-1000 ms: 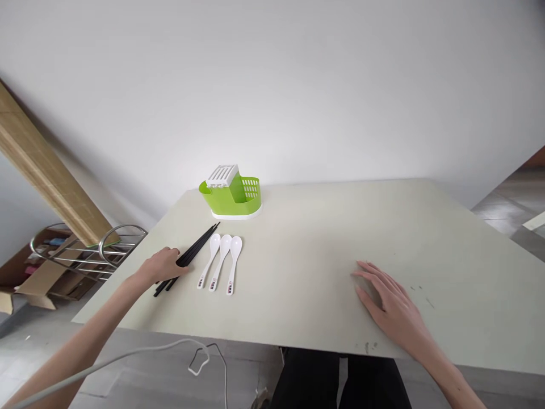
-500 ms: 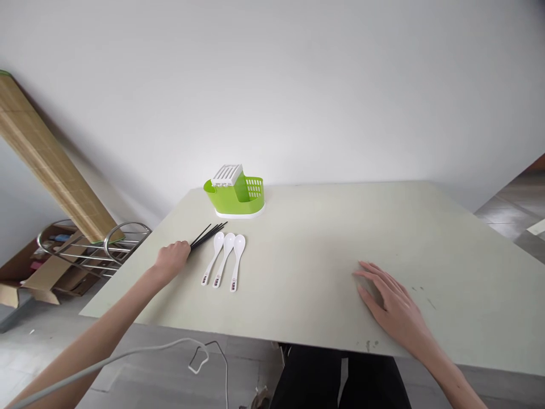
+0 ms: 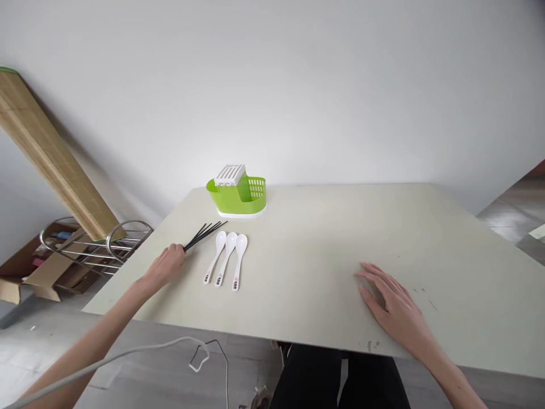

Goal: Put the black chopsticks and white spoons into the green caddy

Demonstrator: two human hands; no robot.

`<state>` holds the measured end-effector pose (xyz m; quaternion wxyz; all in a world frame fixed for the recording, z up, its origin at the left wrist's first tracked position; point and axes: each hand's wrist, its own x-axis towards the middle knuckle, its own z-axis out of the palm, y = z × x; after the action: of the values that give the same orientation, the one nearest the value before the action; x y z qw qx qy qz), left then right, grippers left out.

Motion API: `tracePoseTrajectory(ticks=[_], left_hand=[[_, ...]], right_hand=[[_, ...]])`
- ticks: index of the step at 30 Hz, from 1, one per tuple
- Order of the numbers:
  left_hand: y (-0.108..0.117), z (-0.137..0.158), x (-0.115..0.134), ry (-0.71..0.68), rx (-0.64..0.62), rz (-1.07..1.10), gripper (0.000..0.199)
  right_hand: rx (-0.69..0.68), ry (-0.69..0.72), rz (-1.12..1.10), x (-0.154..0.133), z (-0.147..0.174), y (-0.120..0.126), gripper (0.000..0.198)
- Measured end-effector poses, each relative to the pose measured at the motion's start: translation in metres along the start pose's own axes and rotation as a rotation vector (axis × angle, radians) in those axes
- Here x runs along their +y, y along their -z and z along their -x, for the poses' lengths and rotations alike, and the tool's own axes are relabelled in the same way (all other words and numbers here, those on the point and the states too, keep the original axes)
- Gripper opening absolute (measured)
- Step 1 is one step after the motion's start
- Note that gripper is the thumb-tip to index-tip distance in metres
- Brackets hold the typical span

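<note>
My left hand (image 3: 169, 264) is closed on the near ends of several black chopsticks (image 3: 203, 234), whose far ends fan out over the table. Just right of them lie three white spoons (image 3: 230, 244) side by side, bowls pointing away and printed handle ends toward me. Behind the spoons stands a green utensil caddy (image 3: 232, 199) with a white base and a slotted white top. On the right part of the table rests my right hand (image 3: 394, 301), fingers apart, holding nothing.
The pale table (image 3: 315, 272) meets a white wall at its far edge. Left of it, a metal rack (image 3: 85, 258) stands by cardboard boxes (image 3: 51, 275), with a rolled bamboo mat (image 3: 55, 153) leaning there. A grey cable (image 3: 140, 347) hangs in front at lower left.
My left hand has drawn slightly left and toward me, and the chopsticks are more spread out. The right hand stays put; the view has shifted slightly.
</note>
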<state>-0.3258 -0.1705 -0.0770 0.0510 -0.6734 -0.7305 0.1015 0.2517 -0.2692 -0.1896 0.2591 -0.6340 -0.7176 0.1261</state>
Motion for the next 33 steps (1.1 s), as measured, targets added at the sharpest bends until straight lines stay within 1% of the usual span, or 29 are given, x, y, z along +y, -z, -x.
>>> tracePoseTrajectory(ticks=[3,5,7,9,12,14,18,21,23,25,28,33], left_hand=[[0.007,0.007,0.002,0.001,-0.009,-0.037,0.034],[0.017,0.014,0.009,0.018,0.026,-0.022,0.035],[0.032,0.022,0.018,0.017,0.062,0.043,0.034],[0.048,0.03,0.032,-0.003,0.072,0.145,0.031],[0.072,0.038,0.062,-0.055,0.057,0.264,0.028],[0.085,0.043,0.087,-0.106,0.032,0.292,0.027],[0.101,0.057,0.141,-0.246,-0.072,0.213,0.031],[0.102,0.064,0.177,-0.348,-0.095,0.108,0.034],[0.099,0.065,0.198,-0.397,-0.118,0.042,0.033],[0.094,0.063,0.216,-0.449,-0.171,-0.026,0.03],[0.086,0.059,0.242,-0.504,-0.225,-0.117,0.033],[0.078,0.058,0.276,-0.556,-0.234,-0.161,0.036]], right_hand=[[0.007,0.008,0.016,0.0,0.0,0.0,0.046],[0.011,0.009,0.025,0.0,0.0,0.0,0.046],[0.013,0.01,0.032,0.001,0.0,0.0,0.046],[0.014,0.015,0.034,0.002,0.0,0.0,0.046],[0.018,0.017,0.035,0.002,0.001,0.0,0.045],[0.021,0.015,0.033,0.002,0.001,0.0,0.045],[0.032,0.022,0.021,-0.002,0.001,0.001,0.045],[0.035,0.025,0.016,-0.005,0.0,0.002,0.044],[0.035,0.025,0.01,-0.005,0.0,0.002,0.043],[0.034,0.023,0.002,-0.005,0.0,0.002,0.043],[0.032,0.017,-0.004,-0.006,-0.001,0.003,0.042],[0.048,0.019,-0.004,-0.009,-0.003,0.005,0.04]])
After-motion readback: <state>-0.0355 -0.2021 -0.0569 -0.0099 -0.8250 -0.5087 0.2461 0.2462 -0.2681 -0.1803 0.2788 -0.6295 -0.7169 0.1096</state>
